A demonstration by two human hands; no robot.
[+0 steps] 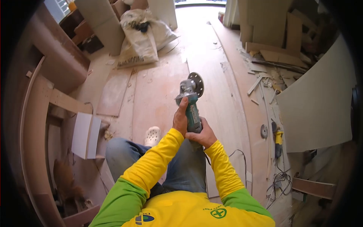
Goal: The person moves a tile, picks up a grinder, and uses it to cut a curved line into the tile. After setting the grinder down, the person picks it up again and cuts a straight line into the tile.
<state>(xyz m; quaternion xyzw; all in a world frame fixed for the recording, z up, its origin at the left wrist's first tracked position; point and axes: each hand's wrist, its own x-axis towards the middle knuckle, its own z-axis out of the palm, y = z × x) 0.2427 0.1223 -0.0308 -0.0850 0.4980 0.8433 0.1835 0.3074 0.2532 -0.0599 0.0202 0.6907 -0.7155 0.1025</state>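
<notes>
An angle grinder (193, 113) with a teal body and silver gear head is held up in front of me, above my bent knees. Its perforated dark disc (197, 84) faces right at the far end. My left hand (180, 118) is wrapped round the body near the gear head, thumb lying along the top. Lower down, my right hand (204, 134) grips the rear of the body. A dark cord hangs from the back end near my right wrist. The palm sides of both hands are hidden.
A yellow-and-black power tool (278, 140) and a loose round disc (264, 131) lie on the right. Coiled cable (280, 183) is below them. Wood scraps (261, 85) litter the right side. A white sack (138, 41) stands ahead; a wooden frame (49, 90) is at left.
</notes>
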